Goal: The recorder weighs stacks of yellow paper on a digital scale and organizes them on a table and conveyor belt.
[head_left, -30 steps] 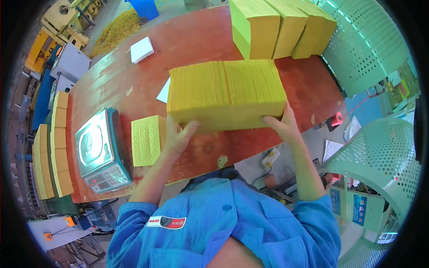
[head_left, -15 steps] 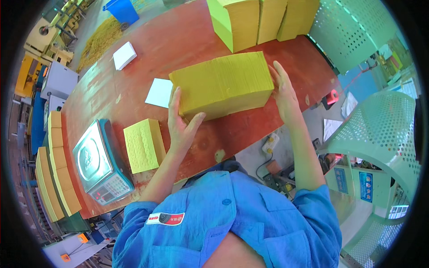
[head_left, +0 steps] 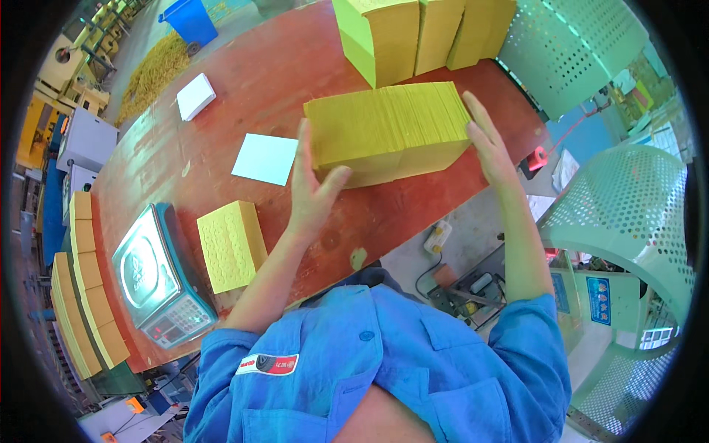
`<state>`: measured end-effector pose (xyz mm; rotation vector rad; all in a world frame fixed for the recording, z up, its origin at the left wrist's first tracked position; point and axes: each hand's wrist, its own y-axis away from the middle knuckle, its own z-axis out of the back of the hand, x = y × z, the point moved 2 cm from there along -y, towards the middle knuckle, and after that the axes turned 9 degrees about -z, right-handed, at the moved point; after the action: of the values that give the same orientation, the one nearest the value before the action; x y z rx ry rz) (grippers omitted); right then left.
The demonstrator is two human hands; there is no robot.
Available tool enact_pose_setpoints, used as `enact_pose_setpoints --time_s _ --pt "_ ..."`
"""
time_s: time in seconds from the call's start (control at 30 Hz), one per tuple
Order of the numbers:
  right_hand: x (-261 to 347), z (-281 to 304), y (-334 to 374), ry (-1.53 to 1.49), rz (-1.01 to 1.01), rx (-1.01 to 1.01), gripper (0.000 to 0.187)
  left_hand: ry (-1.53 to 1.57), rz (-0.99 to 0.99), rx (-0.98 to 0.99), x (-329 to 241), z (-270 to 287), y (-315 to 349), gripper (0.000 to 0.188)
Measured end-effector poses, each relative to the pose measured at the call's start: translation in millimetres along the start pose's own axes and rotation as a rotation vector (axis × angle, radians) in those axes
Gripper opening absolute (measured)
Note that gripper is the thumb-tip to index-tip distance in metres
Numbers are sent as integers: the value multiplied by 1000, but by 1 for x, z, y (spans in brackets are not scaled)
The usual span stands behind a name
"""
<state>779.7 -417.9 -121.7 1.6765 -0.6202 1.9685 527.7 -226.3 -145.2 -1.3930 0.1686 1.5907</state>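
A long stack of yellow paper [head_left: 384,125], its sheets standing on edge, lies across the red table [head_left: 251,88] before me. My left hand [head_left: 314,181] holds its left end, palm against the end and thumb toward the near side. At the right end my right hand [head_left: 487,144] presses with long, nearly straight fingers, so the stack sits between both hands. The sheets toward the right end look slightly uneven. Beside my left wrist lies a white sheet [head_left: 264,158]. A shorter yellow block with a round embossed pattern [head_left: 227,247] stands nearer, by my left forearm.
A digital scale [head_left: 159,273] stands at the left, with rows of yellow-tan blocks [head_left: 92,288] beyond it. Several tall yellow stacks [head_left: 399,44] are at the far side, beside a perforated green guard [head_left: 569,44]. A white pad [head_left: 196,96] lies far left. Another curved guard [head_left: 628,192] rises right.
The yellow stack has shifted right and turned slightly, with both hands moving along. More of the white sheet now shows on its left. My view has shifted a little.
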Motion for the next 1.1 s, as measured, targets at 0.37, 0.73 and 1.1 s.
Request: enact_pose_setpoints --time_s 0.37,0.73,1.1 --pt "-35 -12 -14 -752 -240 -20 66 501 75 -37 -22 -25 -24 72" --pt "-60 -1 -21 -679 -228 -162 61 574 313 -229 64 -12 23 55" --pt "-74 -46 -22 -697 -322 -122 43 893 245 -248 75 -36 30 57"
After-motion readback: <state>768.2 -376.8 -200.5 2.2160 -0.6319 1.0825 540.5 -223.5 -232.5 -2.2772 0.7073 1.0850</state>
